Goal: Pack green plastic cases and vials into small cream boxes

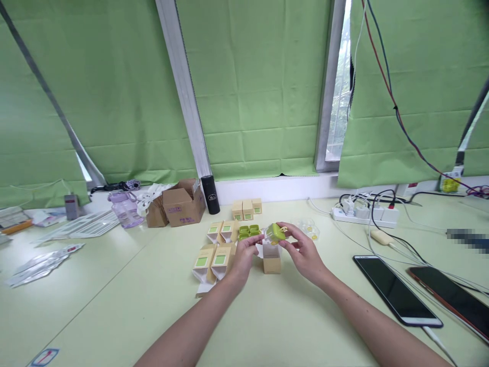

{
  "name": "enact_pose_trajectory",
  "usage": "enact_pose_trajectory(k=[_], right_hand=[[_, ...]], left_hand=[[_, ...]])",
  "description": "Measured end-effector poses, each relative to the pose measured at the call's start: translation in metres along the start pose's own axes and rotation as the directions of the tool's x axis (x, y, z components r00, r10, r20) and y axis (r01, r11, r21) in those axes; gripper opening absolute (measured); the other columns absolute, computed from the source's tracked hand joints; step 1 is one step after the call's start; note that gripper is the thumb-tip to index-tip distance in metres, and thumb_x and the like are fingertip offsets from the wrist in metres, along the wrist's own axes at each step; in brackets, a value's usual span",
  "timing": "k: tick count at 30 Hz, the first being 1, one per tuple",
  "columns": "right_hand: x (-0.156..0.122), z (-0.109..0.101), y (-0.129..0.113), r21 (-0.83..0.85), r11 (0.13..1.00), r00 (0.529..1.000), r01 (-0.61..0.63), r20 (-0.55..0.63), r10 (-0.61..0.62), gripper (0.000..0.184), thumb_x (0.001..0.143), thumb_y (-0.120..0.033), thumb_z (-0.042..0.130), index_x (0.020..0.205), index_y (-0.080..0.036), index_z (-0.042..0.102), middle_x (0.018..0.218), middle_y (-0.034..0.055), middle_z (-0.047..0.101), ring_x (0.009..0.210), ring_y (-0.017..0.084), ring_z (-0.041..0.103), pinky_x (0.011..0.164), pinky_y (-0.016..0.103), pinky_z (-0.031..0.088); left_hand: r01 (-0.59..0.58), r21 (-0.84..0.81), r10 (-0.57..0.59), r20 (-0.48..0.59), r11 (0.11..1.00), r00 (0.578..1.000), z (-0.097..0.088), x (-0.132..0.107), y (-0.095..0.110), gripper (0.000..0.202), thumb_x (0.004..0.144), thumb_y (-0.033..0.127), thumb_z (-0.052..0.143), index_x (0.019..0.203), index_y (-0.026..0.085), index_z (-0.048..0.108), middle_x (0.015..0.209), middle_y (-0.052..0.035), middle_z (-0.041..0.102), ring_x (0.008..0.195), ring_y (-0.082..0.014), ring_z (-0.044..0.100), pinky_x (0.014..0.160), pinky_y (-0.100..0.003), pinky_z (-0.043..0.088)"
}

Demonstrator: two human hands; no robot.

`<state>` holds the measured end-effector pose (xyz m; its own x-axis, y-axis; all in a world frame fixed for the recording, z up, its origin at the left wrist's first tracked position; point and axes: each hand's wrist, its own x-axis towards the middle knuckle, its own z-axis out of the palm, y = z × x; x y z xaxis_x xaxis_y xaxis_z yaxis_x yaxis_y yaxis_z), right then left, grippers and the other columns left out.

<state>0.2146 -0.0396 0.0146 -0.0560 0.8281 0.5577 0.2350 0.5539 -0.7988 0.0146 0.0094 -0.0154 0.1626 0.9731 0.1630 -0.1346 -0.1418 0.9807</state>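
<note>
Both of my hands hold a small green case [275, 232] in a clear wrapper above an open tan box [271, 262] that stands upright on the table. My left hand [244, 257] pinches the case from the left and my right hand [303, 251] from the right. Two more green cases [249, 232] lie just behind. Several open tan boxes with green labels [214, 261] lie to the left of my hands, and three closed ones [246, 209] stand in a row further back.
A brown carton [182, 206], a black cylinder [210, 194] and a purple bottle [125, 208] stand at the back left. Clear plastic inserts [307, 227] lie right of the case. A power strip [364, 212] with cables and two phones [397, 289] occupy the right side.
</note>
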Motion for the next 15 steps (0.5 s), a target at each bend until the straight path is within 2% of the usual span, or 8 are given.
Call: enact_pose_trajectory(k=[3, 10, 15], right_hand=[[0.001, -0.001, 0.003, -0.044, 0.999, 0.999, 0.002, 0.047, 0.0, 0.04, 0.099, -0.037, 0.057, 0.138, -0.029, 0.062, 0.143, 0.0098, 0.063, 0.105, 0.023, 0.066, 0.073, 0.032, 0.059], [0.005, -0.005, 0.011, -0.177, 0.984, 0.998, 0.027, 0.067, -0.015, 0.039, 0.1, -0.035, 0.053, 0.138, -0.028, 0.06, 0.142, 0.0098, 0.063, 0.088, 0.02, 0.067, 0.063, 0.03, 0.054], [0.004, -0.007, 0.013, -0.263, 0.964, 0.994, 0.036, 0.108, -0.007, 0.04, 0.101, -0.034, 0.05, 0.139, -0.029, 0.06, 0.142, 0.0085, 0.065, 0.085, 0.019, 0.069, 0.066, 0.032, 0.057]], left_hand=[[0.002, -0.005, -0.002, 0.001, 1.0, 1.0, 0.0, 0.0, 0.0, 0.056, 0.056, 0.014, 0.056, 0.106, 0.015, 0.082, 0.105, -0.0101, 0.078, 0.109, -0.0306, 0.067, 0.095, -0.038, 0.05], [0.014, -0.025, -0.014, -0.015, 1.0, 1.0, -0.001, 0.0, -0.002, 0.058, 0.055, 0.014, 0.056, 0.107, 0.015, 0.082, 0.107, -0.011, 0.079, 0.109, -0.0313, 0.067, 0.094, -0.039, 0.051], [-0.003, -0.019, 0.003, -0.008, 1.0, 1.0, -0.001, -0.001, -0.002, 0.058, 0.057, 0.014, 0.056, 0.109, 0.015, 0.081, 0.108, -0.0109, 0.078, 0.107, -0.0297, 0.067, 0.094, -0.038, 0.05]])
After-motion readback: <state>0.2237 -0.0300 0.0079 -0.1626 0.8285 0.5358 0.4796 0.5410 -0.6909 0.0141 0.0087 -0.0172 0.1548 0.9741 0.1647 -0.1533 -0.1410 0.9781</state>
